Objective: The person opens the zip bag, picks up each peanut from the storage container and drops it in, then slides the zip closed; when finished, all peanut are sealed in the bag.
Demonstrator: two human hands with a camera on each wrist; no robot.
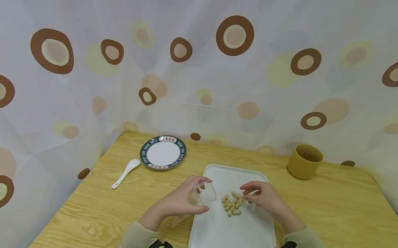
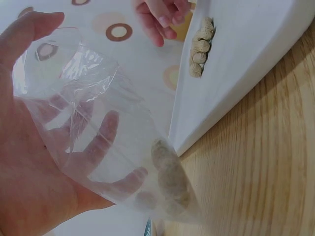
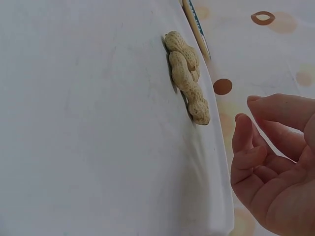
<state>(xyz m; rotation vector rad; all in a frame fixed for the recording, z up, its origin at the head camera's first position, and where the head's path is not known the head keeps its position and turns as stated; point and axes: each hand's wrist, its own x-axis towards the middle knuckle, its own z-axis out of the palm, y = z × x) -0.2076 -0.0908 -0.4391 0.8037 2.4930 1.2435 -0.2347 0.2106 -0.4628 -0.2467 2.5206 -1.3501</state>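
Note:
My left hand (image 1: pixel 179 199) holds a clear plastic bag (image 1: pixel 206 195) by its mouth, over the left side of the white tray (image 1: pixel 238 243). In the left wrist view the bag hangs down past the fingers, with a few peanuts (image 2: pixel 170 179) at its bottom. A small heap of unshelled peanuts (image 1: pixel 230 206) lies on the tray between the two hands. Just right of that heap, my right hand (image 1: pixel 264 197) hovers over the tray. Its fingers bend loosely, and the right wrist view shows a gap between thumb and fingertips with nothing in it.
A dark-rimmed plate (image 1: pixel 163 154) sits at the back left, with a white spoon (image 1: pixel 127 173) beside it. The yellow mug (image 1: pixel 303 164) stands at the back right. Behind the wooden table (image 1: pixel 342 222) hangs a patterned curtain (image 1: pixel 205 71).

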